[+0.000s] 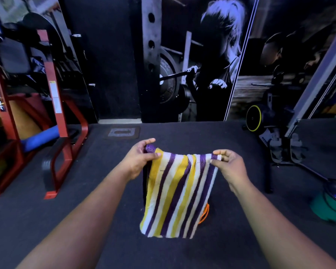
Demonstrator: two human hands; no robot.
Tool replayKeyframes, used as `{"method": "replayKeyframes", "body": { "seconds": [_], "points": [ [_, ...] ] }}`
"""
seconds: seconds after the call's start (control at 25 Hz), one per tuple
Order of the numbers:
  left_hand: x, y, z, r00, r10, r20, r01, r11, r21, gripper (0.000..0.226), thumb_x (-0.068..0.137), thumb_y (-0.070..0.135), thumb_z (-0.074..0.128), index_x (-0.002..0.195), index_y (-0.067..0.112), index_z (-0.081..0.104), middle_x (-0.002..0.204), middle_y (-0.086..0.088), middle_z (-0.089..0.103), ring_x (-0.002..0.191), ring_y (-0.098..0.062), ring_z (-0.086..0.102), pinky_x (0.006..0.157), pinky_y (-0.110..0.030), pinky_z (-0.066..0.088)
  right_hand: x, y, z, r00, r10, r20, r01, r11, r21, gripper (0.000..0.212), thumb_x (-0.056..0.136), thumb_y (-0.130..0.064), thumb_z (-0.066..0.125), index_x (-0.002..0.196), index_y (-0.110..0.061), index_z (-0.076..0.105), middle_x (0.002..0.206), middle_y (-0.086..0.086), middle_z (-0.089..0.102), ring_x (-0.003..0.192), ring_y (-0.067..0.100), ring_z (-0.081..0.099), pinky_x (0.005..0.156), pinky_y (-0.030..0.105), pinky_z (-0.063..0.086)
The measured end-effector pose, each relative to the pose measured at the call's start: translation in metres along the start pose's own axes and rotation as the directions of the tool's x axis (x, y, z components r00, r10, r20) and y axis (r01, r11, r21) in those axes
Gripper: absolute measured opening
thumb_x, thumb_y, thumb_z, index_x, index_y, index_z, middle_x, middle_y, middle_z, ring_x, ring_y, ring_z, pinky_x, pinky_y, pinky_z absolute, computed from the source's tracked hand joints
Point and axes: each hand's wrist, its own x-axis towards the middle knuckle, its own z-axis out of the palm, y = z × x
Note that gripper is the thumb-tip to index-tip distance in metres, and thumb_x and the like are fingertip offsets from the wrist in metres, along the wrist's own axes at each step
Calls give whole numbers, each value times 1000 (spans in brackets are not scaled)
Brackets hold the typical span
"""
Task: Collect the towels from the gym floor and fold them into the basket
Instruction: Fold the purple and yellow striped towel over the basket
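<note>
Hanging below both hands' grip (top corners pinched): striped towel (177, 193).

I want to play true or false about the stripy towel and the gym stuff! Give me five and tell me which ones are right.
1. Both hands hold the striped towel by its top edge. True: the left hand and right hand pinch its corners.
2. The towel is red and green. False: it is purple, yellow and white.
3. The towel lies flat on the floor. False: it hangs from the hands.
4. Something orange peeks out behind the towel. True.
5. The red machine frame stands on the right. False: it is on the left.
</note>
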Motion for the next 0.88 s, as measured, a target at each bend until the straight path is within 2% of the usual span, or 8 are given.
{"method": "replayKeyframes", "body": {
  "seconds": [0.12,0.28,0.36,0.48,0.6,0.68,0.76,0.88],
  "points": [
    [8,7,-10,997,67,36,-76,833,549,55,81,2,82,132,15,64,103,-2,72,97,-16,68,95,-35,56,3,4,-5,995,-95,-26,86,965,-246,33,82,-3,79,110,-19,73,89,-1,78,78,11,73,76,32,61],
    [9,20,-3,968,221,122,-111,-66,992,27,98,39,61,121,27,67,119,2,66,115,-21,61,95,-38,47,2,-3,-4,981,-196,3,153,750,-643,14,84,-22,77,91,-32,73,78,-12,70,69,8,65,65,33,56],
    [7,19,0,953,274,128,-61,-242,968,31,101,49,49,121,29,64,122,3,60,122,-21,52,96,-44,38,3,0,-6,978,-206,21,165,716,-678,10,83,-24,76,84,-30,68,72,-9,66,64,14,62,59,33,51],
    [6,15,-3,949,314,12,-102,272,957,30,100,46,54,116,24,67,124,3,54,121,-19,48,108,-50,38,9,10,-9,981,-193,3,166,833,-527,13,84,-20,74,79,-25,63,88,-4,62,82,17,59,70,33,46],
    [-4,25,9,964,226,-142,-177,939,294,25,99,44,60,103,21,70,101,-3,71,95,-21,66,99,-58,52,8,-18,-6,994,-95,51,84,978,190,16,91,-17,70,84,-22,57,91,1,63,82,15,58,76,34,46],
    [-10,56,36,950,253,-185,-255,967,10,27,101,39,60,108,15,70,102,-12,74,94,-26,70,93,-52,57,5,-38,-7,966,-220,132,136,875,465,26,87,-21,77,104,-21,58,103,1,65,92,14,63,87,34,53],
    [-9,97,56,939,262,-224,-304,936,-176,32,101,35,61,115,7,68,112,-19,73,102,-31,70,92,-49,58,-6,-40,1,924,-249,290,198,961,195,56,80,-14,84,127,-15,55,120,-1,70,105,9,69,97,31,56],
    [-5,129,47,946,321,-54,-324,909,-262,64,88,53,67,129,4,62,126,-19,68,116,-34,67,96,-50,57,-17,-20,23,949,-97,301,84,995,55,28,85,-3,77,109,-17,72,114,8,76,96,9,73,93,31,58]
  ]
}}
